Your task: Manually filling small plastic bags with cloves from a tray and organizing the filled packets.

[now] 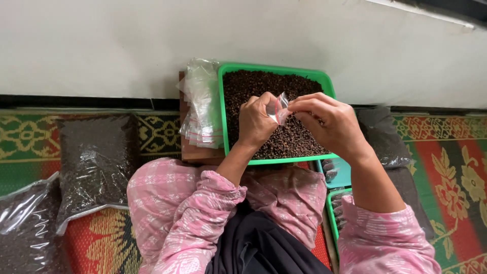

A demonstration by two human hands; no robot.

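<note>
Head view: both hands over the green tray full of dark dried spice, looks like cloves. Left hand closed, pinching one side of a small clear zip bag; right hand pinching the other side with fingertips, bag held between them just above the spice heap. Stack of empty zip bags on a wooden board just beside the tray, left of it. Big sealed bags of the same dark spice on the patterned mat, more at lower left. Smaller trays under the right forearm. Risks, as a judgement: the bag is thin and slippery, so a weak pinch could drop it into the heap; pulling too hard could tear the mouth; tilting could spill spice off the tray edge onto the mat
</note>
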